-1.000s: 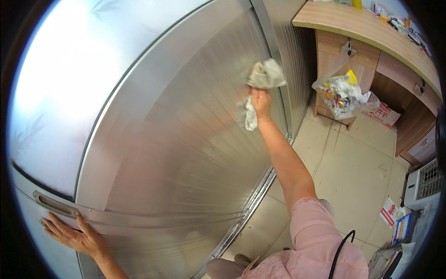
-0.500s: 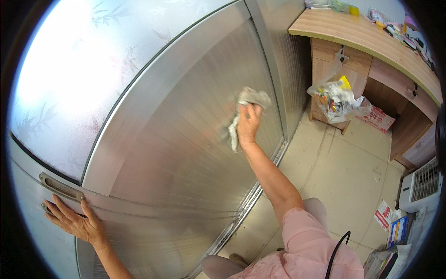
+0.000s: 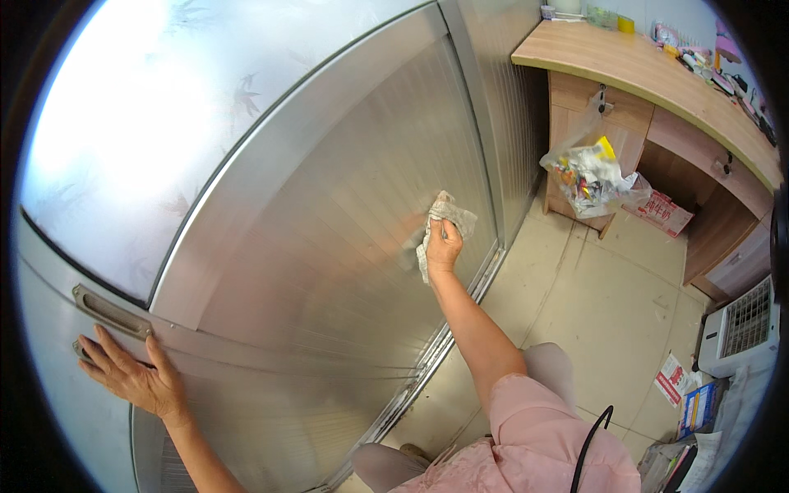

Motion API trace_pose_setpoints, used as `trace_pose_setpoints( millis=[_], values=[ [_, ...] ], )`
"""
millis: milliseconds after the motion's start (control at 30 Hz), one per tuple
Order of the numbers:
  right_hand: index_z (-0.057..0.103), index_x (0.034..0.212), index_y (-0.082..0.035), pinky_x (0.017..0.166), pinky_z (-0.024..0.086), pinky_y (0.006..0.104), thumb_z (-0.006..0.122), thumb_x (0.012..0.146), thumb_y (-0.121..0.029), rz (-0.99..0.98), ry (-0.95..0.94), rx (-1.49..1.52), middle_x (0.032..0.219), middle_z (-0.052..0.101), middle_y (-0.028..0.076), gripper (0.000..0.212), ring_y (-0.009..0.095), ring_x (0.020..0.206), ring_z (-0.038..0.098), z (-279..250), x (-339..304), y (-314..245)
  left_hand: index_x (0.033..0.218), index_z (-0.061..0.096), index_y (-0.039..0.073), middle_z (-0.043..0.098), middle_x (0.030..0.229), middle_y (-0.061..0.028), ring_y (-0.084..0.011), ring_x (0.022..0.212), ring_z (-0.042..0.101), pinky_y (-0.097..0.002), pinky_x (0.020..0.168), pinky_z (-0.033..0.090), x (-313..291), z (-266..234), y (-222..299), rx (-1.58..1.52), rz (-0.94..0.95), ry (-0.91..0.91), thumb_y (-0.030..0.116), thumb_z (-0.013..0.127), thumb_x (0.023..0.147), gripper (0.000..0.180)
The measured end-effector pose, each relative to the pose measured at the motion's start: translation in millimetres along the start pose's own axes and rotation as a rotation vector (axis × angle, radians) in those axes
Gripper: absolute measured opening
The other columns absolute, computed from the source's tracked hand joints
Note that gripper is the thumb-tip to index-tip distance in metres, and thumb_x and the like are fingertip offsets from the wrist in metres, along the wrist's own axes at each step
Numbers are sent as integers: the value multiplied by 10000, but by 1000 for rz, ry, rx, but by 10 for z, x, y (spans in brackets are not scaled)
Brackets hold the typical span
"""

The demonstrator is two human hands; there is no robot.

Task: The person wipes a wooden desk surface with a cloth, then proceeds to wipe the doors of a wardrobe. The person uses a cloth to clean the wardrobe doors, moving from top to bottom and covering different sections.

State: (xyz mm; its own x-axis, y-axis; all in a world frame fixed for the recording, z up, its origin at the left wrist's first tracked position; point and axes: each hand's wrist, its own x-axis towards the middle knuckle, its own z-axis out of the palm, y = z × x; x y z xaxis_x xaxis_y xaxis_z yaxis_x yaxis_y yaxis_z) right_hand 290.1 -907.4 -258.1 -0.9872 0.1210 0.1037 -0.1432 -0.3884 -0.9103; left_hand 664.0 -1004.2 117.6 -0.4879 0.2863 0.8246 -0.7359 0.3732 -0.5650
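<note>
Near the right edge of the lower door panel [image 3: 329, 222], we have a grey-white cloth [image 3: 462, 220] bunched in our right hand [image 3: 445, 249], thumb and fingers closed on it, its loose ends poking out on either side. It looks to be against the metal, though we cannot tell how firmly it presses. Our left hand [image 3: 141, 382] is spread open with nothing gripped, resting just below the long handle [image 3: 113, 311], its fingertips beside a second handle [image 3: 78, 348] that they partly cover. We judge that wiping this panel is the step in hand. The next stroke would call for spreading the cloth flatter, pressing evenly and working down toward the floor track [image 3: 444, 338], with the left hand bracing us.
</note>
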Motion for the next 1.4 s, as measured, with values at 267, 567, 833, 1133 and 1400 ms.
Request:
trace_pose_setpoints(
  millis=[267,567,833,1133,1400],
  values=[
    [662,945,-7,813,451,290,696,818,-148,-394,-33,-75,1012,652,112,193,166,947,583,619,-49,-1495,1457,334,187,267,1513,-148,-403,1402,166,-522,1138,117,-17,-10,4,12,-29,3,510,485,912,651],
    [658,971,15,793,473,304,715,799,-143,-163,-104,205,956,673,78,241,163,878,609,485,-132,-1354,1462,320,224,238,1530,-123,-393,1416,124,-543,1133,111,-42,-19,-1,12,-61,-29,533,485,902,661],
    [640,920,44,767,468,316,701,781,-137,-266,-112,21,948,647,105,237,168,865,594,594,-98,-1508,1462,315,252,229,1537,-93,-380,1422,111,-546,1139,99,-37,7,9,38,-65,-18,558,483,889,671],
    [640,891,19,813,461,348,704,763,-144,-156,-129,96,935,634,144,216,261,885,600,629,-104,-1627,1463,315,239,240,1531,-99,-389,1419,115,-539,1142,97,-28,-19,9,13,-74,-20,554,485,889,677],
    [646,924,57,780,476,312,715,770,-141,-95,-132,49,899,676,107,260,150,857,608,558,-149,-1604,1458,330,229,239,1531,-112,-392,1418,121,-543,1136,108,-47,-14,-17,-12,-98,-27,556,486,889,675]
  ],
)
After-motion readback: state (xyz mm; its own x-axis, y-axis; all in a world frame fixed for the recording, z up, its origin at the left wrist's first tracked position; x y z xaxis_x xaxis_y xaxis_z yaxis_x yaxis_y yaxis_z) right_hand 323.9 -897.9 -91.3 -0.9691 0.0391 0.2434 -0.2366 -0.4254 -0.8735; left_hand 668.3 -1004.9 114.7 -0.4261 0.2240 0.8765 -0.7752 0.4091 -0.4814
